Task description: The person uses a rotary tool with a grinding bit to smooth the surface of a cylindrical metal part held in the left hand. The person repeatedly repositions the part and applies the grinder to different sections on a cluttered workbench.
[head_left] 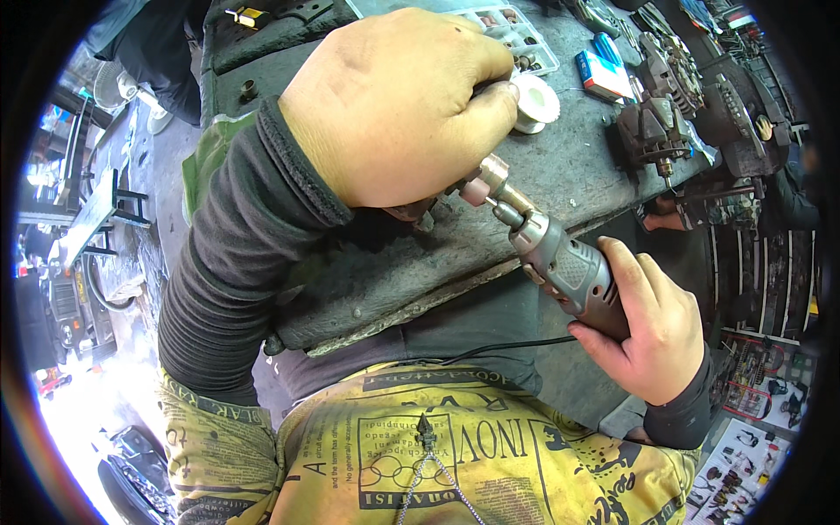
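Right of center, our right hand (656, 328) grips the rotary tool (570, 264), and a slip could nick our left hand (394, 105), whose grip we cannot tell.

On the desk (573, 166), 1 spool (537, 103) sits just right of the left hand (398, 105) — the parts box (546, 44) lies behind it. Farther right is a small box (604, 77). In front, the tool (570, 267) is in the right hand (654, 328), tip near the left.
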Motion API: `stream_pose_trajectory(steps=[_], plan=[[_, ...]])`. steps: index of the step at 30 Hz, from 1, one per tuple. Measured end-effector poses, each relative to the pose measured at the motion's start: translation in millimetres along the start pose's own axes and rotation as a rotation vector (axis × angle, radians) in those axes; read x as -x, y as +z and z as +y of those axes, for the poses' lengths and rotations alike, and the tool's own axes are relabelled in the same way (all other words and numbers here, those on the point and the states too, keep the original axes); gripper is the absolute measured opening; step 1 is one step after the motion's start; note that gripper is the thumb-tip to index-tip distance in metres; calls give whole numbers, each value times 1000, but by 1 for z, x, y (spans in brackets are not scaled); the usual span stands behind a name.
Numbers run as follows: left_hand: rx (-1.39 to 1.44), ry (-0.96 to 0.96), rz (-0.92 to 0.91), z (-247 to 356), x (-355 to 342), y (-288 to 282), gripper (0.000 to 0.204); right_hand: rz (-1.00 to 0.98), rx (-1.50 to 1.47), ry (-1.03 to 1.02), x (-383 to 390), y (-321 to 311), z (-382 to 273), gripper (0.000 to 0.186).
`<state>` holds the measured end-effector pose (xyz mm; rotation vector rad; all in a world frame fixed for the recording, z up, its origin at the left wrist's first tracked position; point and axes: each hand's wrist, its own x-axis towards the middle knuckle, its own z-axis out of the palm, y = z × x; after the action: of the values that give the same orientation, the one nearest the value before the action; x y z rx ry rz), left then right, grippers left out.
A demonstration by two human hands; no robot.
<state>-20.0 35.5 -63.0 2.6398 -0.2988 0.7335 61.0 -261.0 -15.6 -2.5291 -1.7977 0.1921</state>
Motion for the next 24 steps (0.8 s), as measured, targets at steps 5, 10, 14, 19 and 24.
stream_pose_trajectory(steps=[5, 10, 14, 19, 24], plan=[[135, -24, -11, 5, 2, -8, 22, 46, 2, 12, 0, 1, -1, 80], [102, -62, 12, 5, -2, -2, 23, 23, 26, -32, -1, 4, -1, 77], [108, 19, 74, 9, 2, -2, 23, 115, 43, -15, -2, 4, 2, 78], [50, -34, 8, 2, 1, 0, 23, 75, 8, -15, 1, 3, 1, 79], [184, -47, 45, -2, 2, 5, 22, 89, 8, -32, -1, 3, 1, 77]])
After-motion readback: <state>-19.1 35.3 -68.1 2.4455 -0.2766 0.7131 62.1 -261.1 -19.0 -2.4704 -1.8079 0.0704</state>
